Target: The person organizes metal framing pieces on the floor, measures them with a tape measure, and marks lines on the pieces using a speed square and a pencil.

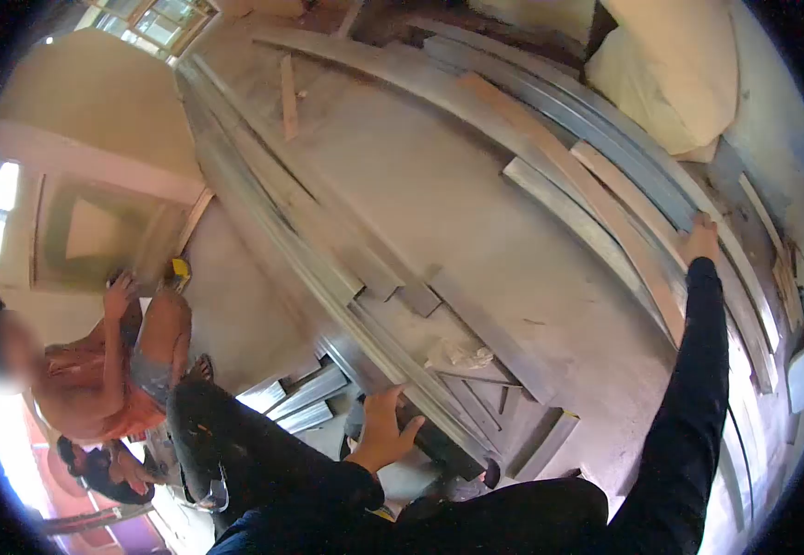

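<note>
My left hand point(387, 431) is low in the middle of the head view, above my lap, with thumb and fingers apart and nothing between them. Just beside it runs a bundle of long metal channels point(323, 282). My right arm is stretched far out to the right. At its end, my right hand point(700, 242) is closed at the near end of a long grey metal channel point(596, 120); its fingertips are partly hidden. A wooden strip point(596, 199) and a pale metal length point(573, 231) lie alongside that channel.
Short cut metal pieces point(314, 393) lie left of my left hand. A crumpled plastic scrap point(457, 356) sits on the floor point(402, 194). At the left a person point(97, 388) crouches near a yellow tool point(180, 270). A large pale sack point(670, 79) stands at the upper right.
</note>
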